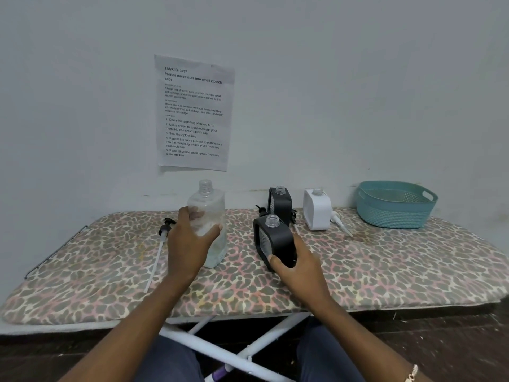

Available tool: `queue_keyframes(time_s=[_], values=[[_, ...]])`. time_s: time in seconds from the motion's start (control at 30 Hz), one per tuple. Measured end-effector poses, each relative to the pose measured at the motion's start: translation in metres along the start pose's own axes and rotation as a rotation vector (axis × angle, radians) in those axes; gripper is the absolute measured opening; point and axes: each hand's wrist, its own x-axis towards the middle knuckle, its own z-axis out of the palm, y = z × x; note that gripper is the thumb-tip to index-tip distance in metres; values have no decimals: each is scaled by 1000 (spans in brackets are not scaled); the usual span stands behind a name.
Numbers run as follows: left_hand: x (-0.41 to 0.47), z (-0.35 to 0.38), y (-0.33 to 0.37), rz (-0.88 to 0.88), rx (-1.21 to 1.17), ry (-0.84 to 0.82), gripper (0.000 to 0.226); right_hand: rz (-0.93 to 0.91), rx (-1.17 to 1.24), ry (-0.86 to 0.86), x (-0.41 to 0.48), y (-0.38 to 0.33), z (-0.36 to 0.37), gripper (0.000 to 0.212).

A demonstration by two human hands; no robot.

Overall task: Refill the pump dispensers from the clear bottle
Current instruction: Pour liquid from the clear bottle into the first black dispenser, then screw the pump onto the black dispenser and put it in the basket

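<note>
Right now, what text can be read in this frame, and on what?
"TASK ID: 3797": paper sheet on the wall.
"Portion mixed nuts into small ziplock bags": same sheet.
"1 Open the large bag of mixed nuts": same sheet.
Its small grey subheadings: too blurred.
Clear bottle, pump dispensers: nothing readable.

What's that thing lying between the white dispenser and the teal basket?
A white pump head with its tube lies on the ironing board there, right beside the white dispenser, in the head view.

Behind the right hand [298, 267], on the forearm: thin gold-toned chain bracelet [411, 374]. Below the left hand [190, 244]: dark blue-grey trousers [170, 359].
</note>
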Motion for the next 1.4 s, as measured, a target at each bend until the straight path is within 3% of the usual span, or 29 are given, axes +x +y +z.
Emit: queue_keyframes(time_s=[0.07, 0.17, 0.27, 0.4, 0.53, 0.73, 0.9, 1.2, 1.4], values=[[-1, -1, 2, -16, 3, -6, 63, 2, -10, -3, 0, -1, 0, 47], [-7, -3, 7, -32, -2, 3, 91, -3, -19, -8, -2, -2, 0, 46], [-14, -8, 10, 11, 97, 130, 103, -15, -52, -6, -3, -3, 1, 43], [-32, -15, 28, 280, 198, 283, 70, -31, -135, 21, -4, -4, 7, 39], [-55, -11, 47, 445, 74, 183, 39, -43, -150, 64, -9, -9, 15, 39], [-75, 11, 37, 261, -36, -122, 38, -37, -139, 79, -16, -14, 23, 37], [-80, 23, 31, 22, -197, -352, 60, -82, -126, 63, -23, -20, 32, 38], [-79, 23, 29, -32, -194, -358, 55, -135, -121, -9, -31, -20, 38, 53], [-75, 23, 24, -7, -168, -375, 68, -119, -134, -40, -31, -18, 31, 55]])
